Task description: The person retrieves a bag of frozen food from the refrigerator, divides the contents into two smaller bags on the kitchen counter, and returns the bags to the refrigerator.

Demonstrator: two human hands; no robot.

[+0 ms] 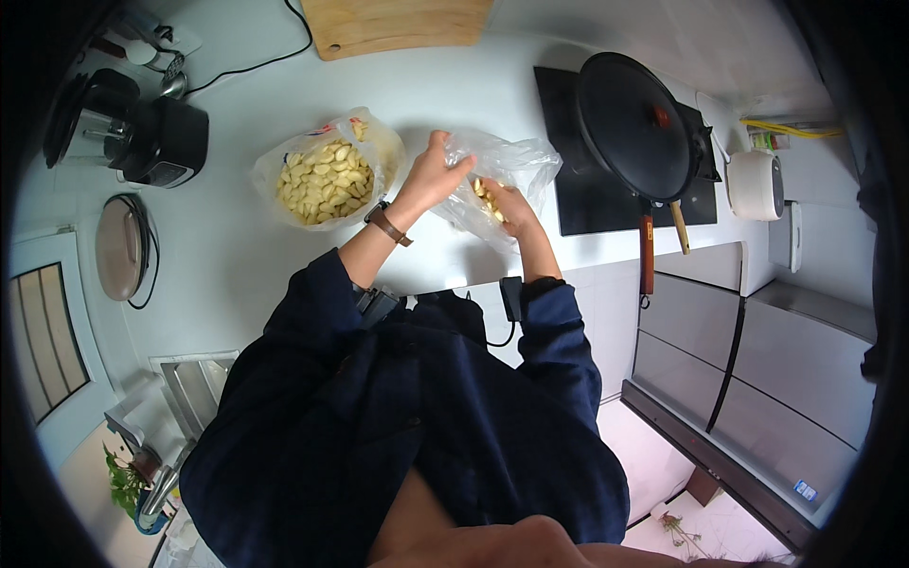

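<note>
A clear plastic bag lies on the white countertop before me, its mouth partly spread. My left hand grips the bag's upper left edge, thumb apart from the fingers. Inside the opening, my right hand curls around some peeled garlic cloves; its fingertips are partly hidden. To the left of my hands stands a fuller translucent plastic bag, open at the top. Many peeled garlic cloves fill it, and more show through its right side.
A wooden cutting board is at the back. On the right, a black frying pan rests over a black cooktop, its handle jutting forward. A black blender and a pinkish oval appliance stand left, above a sink.
</note>
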